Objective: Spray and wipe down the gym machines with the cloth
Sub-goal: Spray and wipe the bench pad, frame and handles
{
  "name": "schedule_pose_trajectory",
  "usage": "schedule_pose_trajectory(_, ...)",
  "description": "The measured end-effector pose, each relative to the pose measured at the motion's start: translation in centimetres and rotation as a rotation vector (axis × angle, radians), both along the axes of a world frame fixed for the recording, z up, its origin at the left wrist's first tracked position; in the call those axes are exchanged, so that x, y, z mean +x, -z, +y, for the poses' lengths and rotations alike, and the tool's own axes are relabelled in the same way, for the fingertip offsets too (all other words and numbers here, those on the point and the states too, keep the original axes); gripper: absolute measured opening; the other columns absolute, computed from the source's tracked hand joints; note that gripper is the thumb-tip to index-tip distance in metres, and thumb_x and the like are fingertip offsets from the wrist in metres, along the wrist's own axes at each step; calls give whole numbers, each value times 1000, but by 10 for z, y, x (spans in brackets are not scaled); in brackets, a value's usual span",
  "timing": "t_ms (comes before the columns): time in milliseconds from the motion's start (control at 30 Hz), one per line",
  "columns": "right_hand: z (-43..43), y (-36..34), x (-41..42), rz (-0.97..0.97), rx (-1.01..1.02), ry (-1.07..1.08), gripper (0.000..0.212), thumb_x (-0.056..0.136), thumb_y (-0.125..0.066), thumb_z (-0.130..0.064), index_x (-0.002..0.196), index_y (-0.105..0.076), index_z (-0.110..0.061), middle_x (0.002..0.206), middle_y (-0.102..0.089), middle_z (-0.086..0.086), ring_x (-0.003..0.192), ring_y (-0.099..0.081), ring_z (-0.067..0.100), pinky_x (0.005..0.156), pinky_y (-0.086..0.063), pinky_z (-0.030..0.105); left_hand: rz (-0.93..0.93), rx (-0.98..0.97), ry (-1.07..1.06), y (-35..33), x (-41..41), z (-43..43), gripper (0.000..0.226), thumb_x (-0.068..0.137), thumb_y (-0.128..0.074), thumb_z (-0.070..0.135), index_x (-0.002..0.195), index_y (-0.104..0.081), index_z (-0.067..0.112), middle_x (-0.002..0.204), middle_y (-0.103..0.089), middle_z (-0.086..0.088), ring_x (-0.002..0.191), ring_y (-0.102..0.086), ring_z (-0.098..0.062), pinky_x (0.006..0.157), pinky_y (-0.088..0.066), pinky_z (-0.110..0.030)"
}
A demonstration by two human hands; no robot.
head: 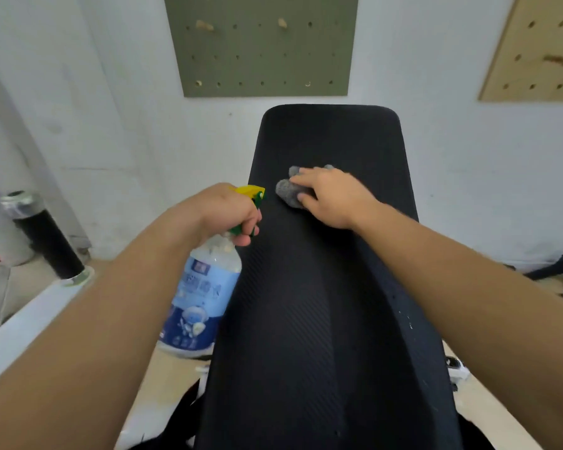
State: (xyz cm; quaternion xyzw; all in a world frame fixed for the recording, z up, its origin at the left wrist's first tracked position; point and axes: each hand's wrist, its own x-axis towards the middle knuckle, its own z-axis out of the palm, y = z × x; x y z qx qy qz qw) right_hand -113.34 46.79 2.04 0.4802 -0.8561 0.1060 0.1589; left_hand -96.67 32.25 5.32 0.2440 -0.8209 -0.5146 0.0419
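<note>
A long black padded bench (325, 303) runs from the bottom of the view up toward the white wall. My right hand (333, 196) presses a crumpled grey cloth (288, 191) flat onto the upper part of the pad. My left hand (228, 211) grips the neck and trigger of a clear spray bottle (202, 297) with a blue label. Its yellow and green nozzle (251, 191) points at the pad's left edge, close to the cloth. The bottle hangs beside the bench's left side.
A green pegboard (260, 43) and a tan pegboard (537, 50) hang on the wall behind. A black foam roller (49, 241) leans at the left above a white bar (30, 323). A black frame part (556, 269) lies on the floor at the right.
</note>
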Motion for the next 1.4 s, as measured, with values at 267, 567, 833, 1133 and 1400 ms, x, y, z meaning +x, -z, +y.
schedule_pose_trajectory(267, 28, 57, 87, -26, 83, -165, 39, 101, -49, -23, 139, -53, -22, 153, -42, 5, 143, -32, 30, 110, -38, 51, 144, 158, -107, 11, 68, 23, 28, 78, -51, -17, 92, -66, 2, 93, -64, -20, 68, -56, -20, 44, -51, -19)
schedule_pose_trajectory(567, -43, -13, -16, 21, 44, 160, 34, 107, -40, -22, 138, -52, -24, 152, -42, 6, 139, -36, 29, 111, -32, 44, 320, 252, -178, 29, 91, 6, 32, 77, -52, -15, 96, -70, 3, 100, -75, -17, 50, -56, -19, 49, -51, -25)
schedule_pose_trajectory(833, -55, 32, 43, 167, -42, 16, 35, 100, -48, -16, 134, -51, -21, 137, -48, 1, 120, -46, 26, 88, -45, 41, 387, 254, -150, 25, 96, -6, 34, 77, -53, -14, 96, -72, 6, 100, -76, -13, 47, -55, -18, 50, -50, -25)
schedule_pose_trajectory(1133, 33, 40, 35, 78, 55, 35, 42, 101, -39, -23, 139, -52, -34, 150, -46, 0, 136, -44, 25, 112, -36, 38, 429, 267, -178, 21, 130, 28, 32, 77, -52, -14, 94, -71, 5, 102, -74, -17, 46, -54, -19, 50, -49, -27)
schedule_pose_trajectory(1400, 120, 98, 103, -2, -106, 126, 41, 104, -45, -25, 144, -50, -33, 158, -38, -5, 146, -34, 20, 96, -50, 42, 349, 235, -25, 29, 108, 88, 33, 76, -54, -15, 92, -71, 8, 103, -73, -17, 52, -57, -23, 51, -50, -30)
